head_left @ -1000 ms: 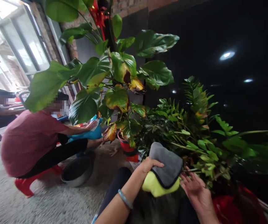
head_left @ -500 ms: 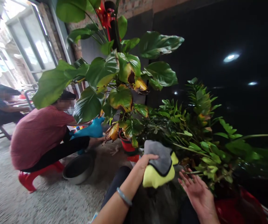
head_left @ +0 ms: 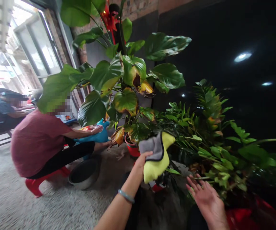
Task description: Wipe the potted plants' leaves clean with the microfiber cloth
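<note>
My left hand is raised in front of me, closed on a grey and yellow cloth that hangs against the small-leaved green plant. A pale bracelet circles that wrist. My right hand is lower and to the right, palm up with the fingers spread, holding nothing, just under the plant's leafy stems. A tall plant with big broad leaves, some yellow and brown at the edges, rises behind the cloth from a red pot.
A person in a dark red shirt squats on a red stool at the left, beside a grey basin on the speckled floor. Another person sits far left. A dark glossy wall fills the right. Something red lies at the bottom right.
My left hand has lifted the cloth up and forward into the leaves, and the cloth has unfolded to show more yellow. My right hand has let go of it and opened out.
</note>
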Available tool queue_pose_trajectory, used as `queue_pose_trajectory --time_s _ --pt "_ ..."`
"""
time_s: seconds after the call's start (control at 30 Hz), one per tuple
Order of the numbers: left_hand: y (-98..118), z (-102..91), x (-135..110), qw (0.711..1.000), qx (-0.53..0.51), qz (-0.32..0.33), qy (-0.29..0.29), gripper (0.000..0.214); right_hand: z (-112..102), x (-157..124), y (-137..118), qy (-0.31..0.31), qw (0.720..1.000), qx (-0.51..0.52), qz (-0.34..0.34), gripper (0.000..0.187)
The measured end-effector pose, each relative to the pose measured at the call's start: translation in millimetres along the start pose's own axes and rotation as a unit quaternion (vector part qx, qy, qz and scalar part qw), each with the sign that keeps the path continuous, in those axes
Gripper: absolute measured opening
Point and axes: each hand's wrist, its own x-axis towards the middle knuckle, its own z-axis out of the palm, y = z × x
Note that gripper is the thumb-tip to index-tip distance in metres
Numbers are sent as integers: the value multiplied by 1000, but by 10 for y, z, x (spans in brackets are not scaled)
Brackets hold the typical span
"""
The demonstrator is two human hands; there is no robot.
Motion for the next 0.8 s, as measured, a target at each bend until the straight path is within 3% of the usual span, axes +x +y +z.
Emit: queue_pose_trajectory --time_s 0.07,0.13,0.2,0.27,0.37,0.43,0.5,0.57,0.67,0.73,0.8 --pt "-295 -253 61 999 12 -34 -38 27 -39 22 11 4 1000 -5 1 34" --pt "-432 -417 4 991 37 -67 -112 32 -88 56 22 -3 1000 -11 -2 34" --pt "-343 -437 -133 981 56 -51 -177 37 -121 84 28 -9 1000 -11 -1 34" --pt "-82 -328 -272 977 48 2 -206 39 -119 93 27 -6 1000 -6 3 34" --pt "332 -73 -333 980 -27 100 -171 33 -75 72 23 -11 1000 -8 -2 32" --pt "443 37 -249 983 -58 126 -118 27 -62 60 26 -14 1000 -3 -4 30" --pt "371 30 -119 994 -38 77 -63 24 -85 66 37 -10 1000 3 -2 31" --pt "173 -86 -25 999 -2 -15 -39 28 -141 89 51 -20 1000 -4 -3 32" --pt "-97 -294 -48 991 4 -88 -97 37 -209 116 57 -46 999 -21 -13 34" --pt "-110 -319 -145 986 -5 -75 -150 40 -195 102 39 -42 999 -16 -13 35" --pt "28 -213 -237 986 -18 -13 -168 39 -129 62 8 -20 1000 -8 -3 34"
